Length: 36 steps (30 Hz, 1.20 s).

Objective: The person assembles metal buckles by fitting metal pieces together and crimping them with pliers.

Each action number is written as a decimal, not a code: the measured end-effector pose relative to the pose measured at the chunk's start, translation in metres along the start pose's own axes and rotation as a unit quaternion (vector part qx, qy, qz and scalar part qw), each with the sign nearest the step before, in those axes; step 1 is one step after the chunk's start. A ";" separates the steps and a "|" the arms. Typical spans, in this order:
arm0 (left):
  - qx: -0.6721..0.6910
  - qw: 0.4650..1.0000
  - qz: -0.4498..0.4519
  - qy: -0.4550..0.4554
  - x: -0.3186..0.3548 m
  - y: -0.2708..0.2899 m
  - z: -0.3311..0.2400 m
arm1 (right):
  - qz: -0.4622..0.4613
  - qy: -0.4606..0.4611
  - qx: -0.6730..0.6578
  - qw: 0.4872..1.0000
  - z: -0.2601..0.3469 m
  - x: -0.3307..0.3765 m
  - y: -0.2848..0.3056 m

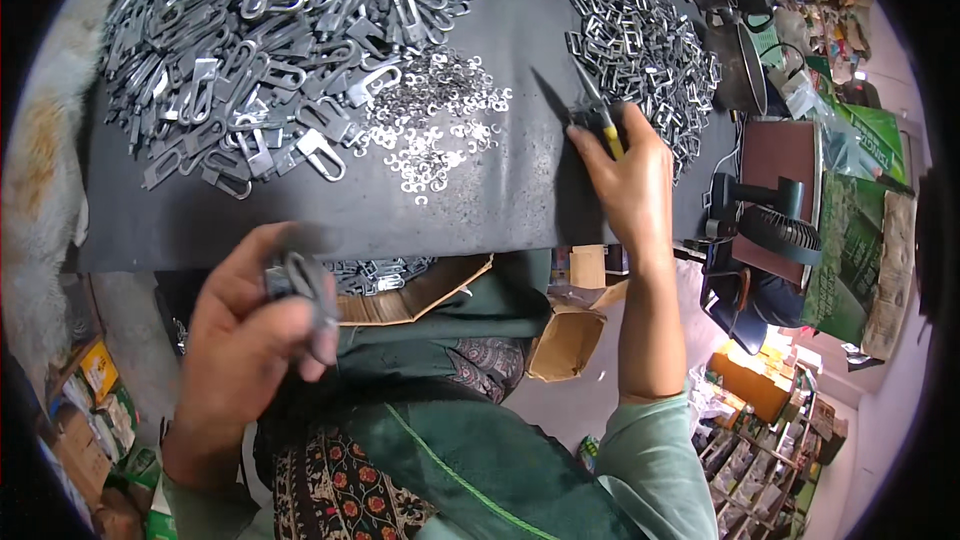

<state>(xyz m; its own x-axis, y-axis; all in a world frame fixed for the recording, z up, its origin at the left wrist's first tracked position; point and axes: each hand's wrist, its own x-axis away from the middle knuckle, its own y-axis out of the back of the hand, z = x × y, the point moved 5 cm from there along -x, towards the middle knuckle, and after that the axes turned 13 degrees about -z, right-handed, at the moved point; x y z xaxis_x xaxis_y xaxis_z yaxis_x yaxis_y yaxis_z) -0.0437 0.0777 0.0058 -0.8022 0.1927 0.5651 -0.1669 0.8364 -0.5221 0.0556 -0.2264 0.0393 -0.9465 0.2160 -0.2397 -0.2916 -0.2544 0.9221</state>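
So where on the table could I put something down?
Bare table shows between the big heap of metal clips and the rectangular rings. Another bare strip runs along the near edge, in front of the C-shaped pieces. It's crowded where those heaps lie and around the right hand holding pliers.

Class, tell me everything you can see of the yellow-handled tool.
The yellow-handled tool is slim, with a grey, metallic-looking pointed end and a yellow grip, partly hidden by the right hand holding it. It slants over the dark tabletop, its tip pointing away from the person and slightly left, beside the pile of small metal loops. Its exact type is unclear.
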 end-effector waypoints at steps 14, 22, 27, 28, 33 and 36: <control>-0.050 0.998 0.017 0.022 -0.008 -0.043 0.031 | 0.287 -0.007 -0.387 0.876 0.058 0.079 0.009; -0.136 0.988 0.073 -0.024 -0.004 -0.050 0.032 | 0.251 0.077 -0.423 0.867 0.067 0.094 0.010; -0.168 0.981 0.080 -0.059 -0.001 -0.050 0.032 | 0.280 0.145 -0.442 0.840 0.065 0.094 0.005; -0.161 0.982 0.085 -0.053 0.000 -0.052 0.031 | 0.270 0.150 -0.457 0.834 0.063 0.094 0.005; -0.179 0.979 0.077 -0.062 -0.003 -0.052 0.031 | 0.262 0.163 -0.463 0.831 0.061 0.088 0.008; -0.175 0.975 0.083 -0.108 -0.002 -0.051 0.031 | 0.279 0.185 -0.452 0.827 0.065 0.087 0.011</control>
<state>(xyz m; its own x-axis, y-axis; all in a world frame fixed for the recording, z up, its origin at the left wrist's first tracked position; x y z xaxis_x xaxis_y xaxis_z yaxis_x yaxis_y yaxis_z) -0.0510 0.0186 0.0120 -0.9101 0.2592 0.3233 0.1508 0.9339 -0.3241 -0.0208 -0.1492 0.0480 -0.8972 -0.4334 -0.0844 0.3790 -0.8540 0.3565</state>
